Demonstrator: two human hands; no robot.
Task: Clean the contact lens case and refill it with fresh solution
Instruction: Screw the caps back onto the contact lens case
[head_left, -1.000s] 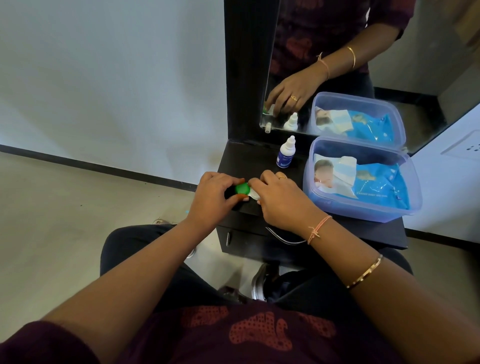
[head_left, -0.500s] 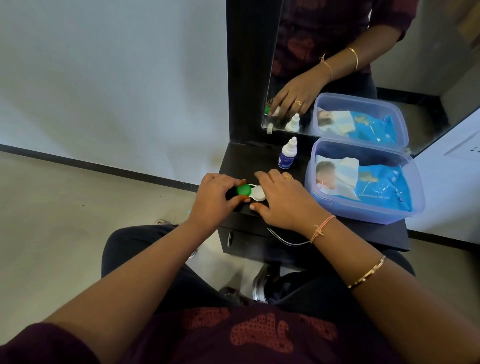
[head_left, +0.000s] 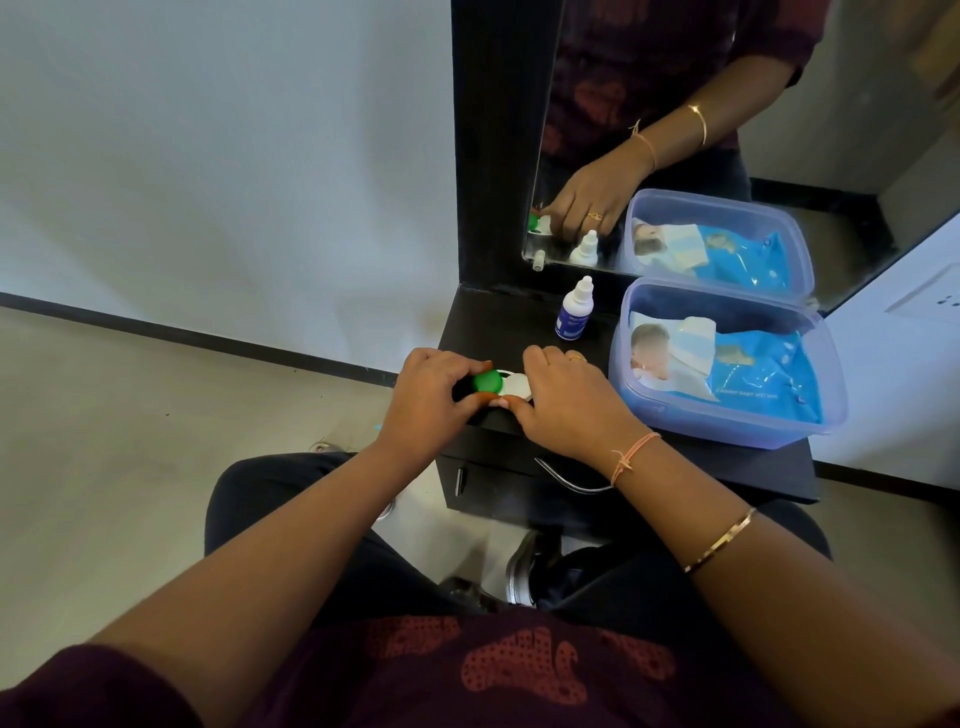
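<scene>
A contact lens case (head_left: 503, 384) with one green cap and one white cap lies on the front left of a black dresser top (head_left: 498, 322). My left hand (head_left: 431, 397) pinches the green cap side. My right hand (head_left: 569, 402) holds the white side, thumb under its front edge. A small white solution bottle (head_left: 574, 310) with a blue label stands upright behind my right hand, capped.
A clear plastic tub (head_left: 727, 364) holding a blue pack of wet wipes sits at the right of the dresser top. A mirror (head_left: 727, 130) rises behind it and reflects the tub, bottle and hand. A drawer with a metal handle (head_left: 571, 478) is below.
My right hand has slid back off the case, so the white cap shows beside the green one. The left hand stays on the green cap.
</scene>
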